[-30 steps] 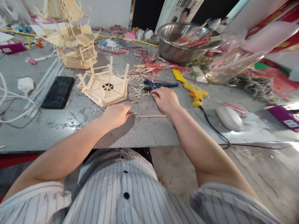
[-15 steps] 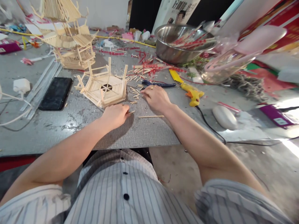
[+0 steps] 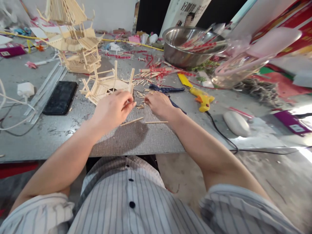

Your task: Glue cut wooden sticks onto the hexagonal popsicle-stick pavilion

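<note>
My left hand (image 3: 113, 109) hovers in front of the hexagonal stick frame (image 3: 97, 92), hiding part of it. Its fingers are curled but apart from the thumb, with nothing seen between them. Below it, one thin wooden stick (image 3: 132, 121) lies on the table, and another stick (image 3: 156, 122) lies to its right. My right hand (image 3: 159, 103) rests low at the short cut stick pieces (image 3: 140, 106), fingertips pressed together; what they hold, if anything, is hidden. Dark blue pliers (image 3: 168, 89) lie just beyond and partly under that hand.
A stick-built pagoda (image 3: 73, 39) stands at the back left, near a black phone (image 3: 60, 98). Red-and-tan sticks (image 3: 158, 72) lie behind the pliers, before a steel basin (image 3: 187, 58). On the right are a yellow glue gun (image 3: 202, 99) with its cord and a white oval object (image 3: 236, 123).
My left hand has let go of the stick, which now lies on the table, and has risen and opened. My right hand has shifted slightly, and more of the pliers shows.
</note>
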`<state>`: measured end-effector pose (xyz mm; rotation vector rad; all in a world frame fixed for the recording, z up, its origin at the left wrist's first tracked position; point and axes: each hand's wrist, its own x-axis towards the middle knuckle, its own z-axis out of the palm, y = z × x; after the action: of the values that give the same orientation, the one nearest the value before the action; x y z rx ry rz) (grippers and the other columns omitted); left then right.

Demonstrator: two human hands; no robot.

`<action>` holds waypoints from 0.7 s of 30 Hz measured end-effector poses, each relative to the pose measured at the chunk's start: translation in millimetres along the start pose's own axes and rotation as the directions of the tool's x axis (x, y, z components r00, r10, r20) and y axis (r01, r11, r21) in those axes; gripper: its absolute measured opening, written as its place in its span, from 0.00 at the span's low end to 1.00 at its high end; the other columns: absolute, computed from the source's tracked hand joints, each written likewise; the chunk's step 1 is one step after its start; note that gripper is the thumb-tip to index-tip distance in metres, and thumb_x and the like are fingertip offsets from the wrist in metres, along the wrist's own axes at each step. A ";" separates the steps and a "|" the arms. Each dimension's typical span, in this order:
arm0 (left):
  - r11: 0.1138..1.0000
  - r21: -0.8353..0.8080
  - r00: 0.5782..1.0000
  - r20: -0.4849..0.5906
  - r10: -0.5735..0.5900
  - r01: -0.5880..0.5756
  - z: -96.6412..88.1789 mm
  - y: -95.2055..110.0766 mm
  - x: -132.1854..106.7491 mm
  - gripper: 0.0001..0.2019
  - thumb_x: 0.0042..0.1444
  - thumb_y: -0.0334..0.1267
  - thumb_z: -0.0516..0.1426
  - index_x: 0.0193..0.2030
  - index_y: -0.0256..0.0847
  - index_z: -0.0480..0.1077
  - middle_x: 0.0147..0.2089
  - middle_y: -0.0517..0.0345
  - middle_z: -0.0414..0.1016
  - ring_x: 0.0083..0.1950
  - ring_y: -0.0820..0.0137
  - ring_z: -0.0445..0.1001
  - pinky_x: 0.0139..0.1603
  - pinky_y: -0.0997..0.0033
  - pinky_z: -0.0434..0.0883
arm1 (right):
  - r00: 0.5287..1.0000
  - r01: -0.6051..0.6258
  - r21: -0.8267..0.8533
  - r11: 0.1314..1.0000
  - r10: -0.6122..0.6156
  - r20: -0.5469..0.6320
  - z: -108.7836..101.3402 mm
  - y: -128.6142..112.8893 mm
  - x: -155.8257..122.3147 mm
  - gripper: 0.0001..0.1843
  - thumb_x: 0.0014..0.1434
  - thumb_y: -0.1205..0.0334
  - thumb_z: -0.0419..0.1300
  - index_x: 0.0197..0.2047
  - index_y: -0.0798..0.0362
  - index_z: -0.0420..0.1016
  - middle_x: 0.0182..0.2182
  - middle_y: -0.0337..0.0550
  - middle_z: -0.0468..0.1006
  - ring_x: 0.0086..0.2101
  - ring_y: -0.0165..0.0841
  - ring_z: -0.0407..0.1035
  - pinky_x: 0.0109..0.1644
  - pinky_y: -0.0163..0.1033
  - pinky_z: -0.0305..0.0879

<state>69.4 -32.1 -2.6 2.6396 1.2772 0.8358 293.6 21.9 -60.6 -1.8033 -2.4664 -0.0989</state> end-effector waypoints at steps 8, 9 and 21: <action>0.971 0.097 0.965 -0.169 -0.200 0.218 -43.1 -24.2 -0.2 0.12 0.62 0.41 0.55 0.50 0.40 0.71 0.50 0.53 0.74 0.35 0.73 0.69 0.50 0.68 0.68 | 1.000 -0.001 -0.022 1.000 0.001 -0.010 -0.9 0.0 -7.4 0.24 0.61 0.72 0.47 0.58 0.55 0.69 0.47 0.55 0.78 0.46 0.45 0.72 0.47 0.46 0.64; 0.965 0.103 0.963 -0.152 -0.223 0.240 -44.2 -29.3 0.2 0.13 0.62 0.41 0.55 0.51 0.40 0.71 0.50 0.53 0.74 0.37 0.72 0.70 0.52 0.67 0.67 | 1.000 0.014 0.003 1.000 -0.014 -0.027 -1.2 1.0 -8.6 0.25 0.61 0.72 0.47 0.59 0.53 0.69 0.48 0.54 0.77 0.46 0.44 0.72 0.48 0.46 0.64; 0.901 -0.159 0.907 0.196 -0.372 0.403 -24.6 -44.9 13.7 0.10 0.61 0.41 0.53 0.35 0.39 0.72 0.19 0.64 0.68 0.19 0.76 0.68 0.26 0.76 0.64 | 0.952 -0.014 0.578 0.816 0.188 -0.241 -0.2 19.9 -8.0 0.09 0.55 0.65 0.57 0.40 0.55 0.74 0.34 0.46 0.79 0.35 0.34 0.72 0.41 0.42 0.67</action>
<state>32.3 3.5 10.2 2.1437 1.5179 0.6311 315.1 20.3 -61.2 -1.5162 -1.9078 0.3314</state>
